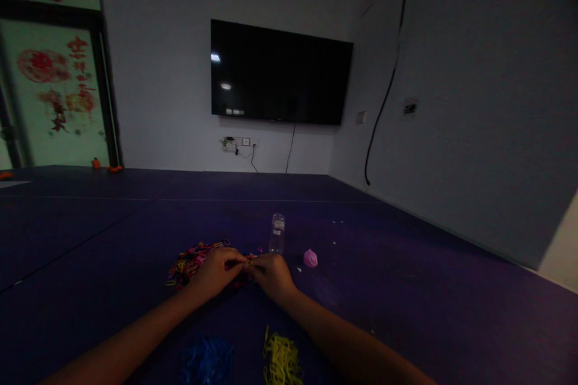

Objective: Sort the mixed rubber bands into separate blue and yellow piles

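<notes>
Both of my hands meet over a dark purple floor mat (406, 289). My left hand (217, 269) rests at the right edge of a pile of mixed-colour small bands (188, 262), fingers curled in a pinch. My right hand (271, 274) is closed too, its fingertips touching the left hand's. Something small and yellowish sits between the fingertips; I cannot make out what it is. Close to me lie a blue heap (208, 361) and a yellow heap (280, 361) of the same bands.
A clear plastic bottle (277, 233) stands just beyond my right hand, a small pink object (310, 258) to its right. A dark television (280, 72) hangs on the far wall, a door with red decorations (54, 84) at the left. The room is dim.
</notes>
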`<state>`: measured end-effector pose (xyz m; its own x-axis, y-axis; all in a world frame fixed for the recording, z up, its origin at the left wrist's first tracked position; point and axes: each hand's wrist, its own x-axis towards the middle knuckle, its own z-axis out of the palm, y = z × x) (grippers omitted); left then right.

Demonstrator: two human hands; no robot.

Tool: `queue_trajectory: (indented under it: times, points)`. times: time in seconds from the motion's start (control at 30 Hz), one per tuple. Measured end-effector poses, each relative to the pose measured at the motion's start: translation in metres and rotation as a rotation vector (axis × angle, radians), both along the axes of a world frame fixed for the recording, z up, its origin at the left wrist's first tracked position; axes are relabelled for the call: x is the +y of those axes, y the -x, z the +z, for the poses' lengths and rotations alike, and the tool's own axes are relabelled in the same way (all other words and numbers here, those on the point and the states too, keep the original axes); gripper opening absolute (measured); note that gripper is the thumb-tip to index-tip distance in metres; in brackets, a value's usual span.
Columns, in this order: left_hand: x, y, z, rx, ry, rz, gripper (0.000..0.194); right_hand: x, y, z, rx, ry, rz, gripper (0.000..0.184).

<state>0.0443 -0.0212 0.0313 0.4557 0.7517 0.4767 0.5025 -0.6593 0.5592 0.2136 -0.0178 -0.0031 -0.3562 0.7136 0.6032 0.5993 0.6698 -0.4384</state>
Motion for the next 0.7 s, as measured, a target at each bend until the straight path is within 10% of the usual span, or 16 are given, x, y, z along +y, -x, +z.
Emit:
queue_trajectory:
  times: [0.27, 0.7]
  points:
    - [-0.031, -0.016, 0.021, 0.026, -0.139, -0.035, 0.018, 0.001, -0.001, -0.003, -0.055, -0.009, -0.046, 0.011]
    - [-0.091, -0.04, 0.018, 0.478, -0.197, -0.527, 0.007, 0.0, 0.002, -0.002, -0.014, 0.018, -0.036, 0.012]
